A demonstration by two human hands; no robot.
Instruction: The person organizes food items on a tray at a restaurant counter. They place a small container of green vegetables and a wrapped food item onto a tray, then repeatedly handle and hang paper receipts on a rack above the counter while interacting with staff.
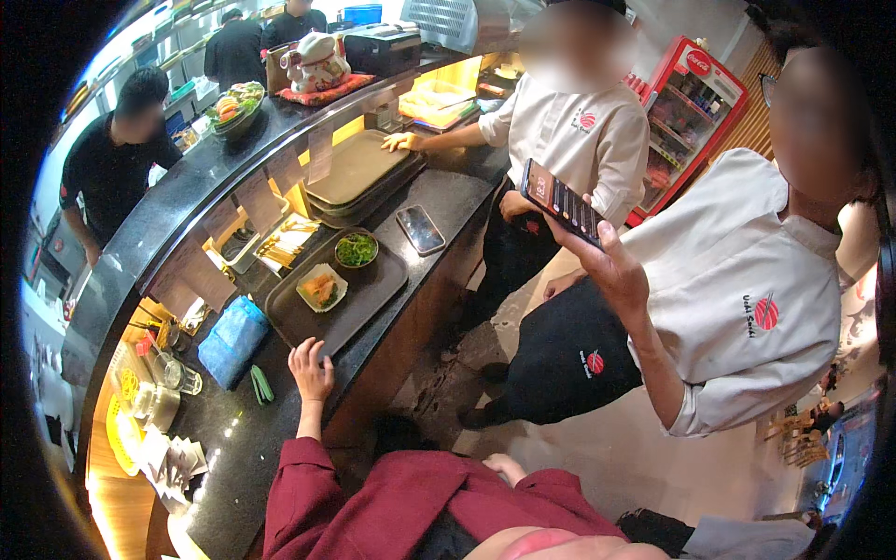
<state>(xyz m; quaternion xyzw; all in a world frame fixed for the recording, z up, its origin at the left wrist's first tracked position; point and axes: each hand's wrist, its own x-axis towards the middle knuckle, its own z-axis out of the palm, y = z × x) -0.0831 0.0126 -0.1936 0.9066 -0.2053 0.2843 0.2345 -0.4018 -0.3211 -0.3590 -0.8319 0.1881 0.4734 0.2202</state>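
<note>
My left hand [311,369] rests, fingers spread, at the near edge of a dark serving tray [381,283] on the black counter [238,427]. On that tray stand a small bowl of green salad [356,249] and a square white dish with orange and green food [322,288]. A folded blue cloth [233,341] and a green strip-like thing [262,385] lie left of my hand. My right hand [505,467] is low against my maroon garment, partly hidden by it; its fingers cannot be made out. Beyond the tray, a smartphone [420,229] lies on the counter.
Two people in white jackets stand at the right; the nearer holds up a phone [562,204]. The other touches stacked trays [357,168]. People in black work behind the raised ledge [168,203]. Glasses [178,374], napkins [171,462] and a drinks fridge [689,129] are around.
</note>
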